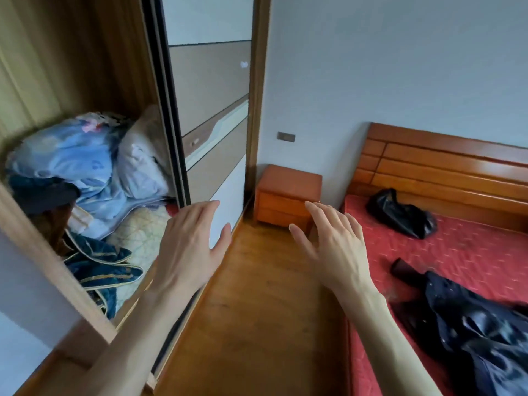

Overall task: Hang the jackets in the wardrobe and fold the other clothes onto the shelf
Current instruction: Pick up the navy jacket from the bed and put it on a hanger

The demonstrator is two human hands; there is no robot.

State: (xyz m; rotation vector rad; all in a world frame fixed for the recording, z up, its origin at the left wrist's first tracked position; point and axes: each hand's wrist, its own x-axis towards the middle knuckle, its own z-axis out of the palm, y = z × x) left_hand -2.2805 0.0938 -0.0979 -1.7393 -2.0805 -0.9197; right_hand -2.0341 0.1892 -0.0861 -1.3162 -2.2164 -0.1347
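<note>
My left hand and my right hand are both held out in front of me with fingers spread, holding nothing, above the wooden floor between wardrobe and bed. A dark navy jacket lies crumpled on the red bed at the lower right. A black garment lies bunched near the headboard. The open wardrobe on the left holds blue bedding and dark blue cloth piled on its shelf.
A sliding wardrobe door stands right of the open compartment. An orange wooden nightstand sits against the wall between wardrobe and bed. The wooden headboard runs along the right wall. A strip of wooden floor lies below my hands.
</note>
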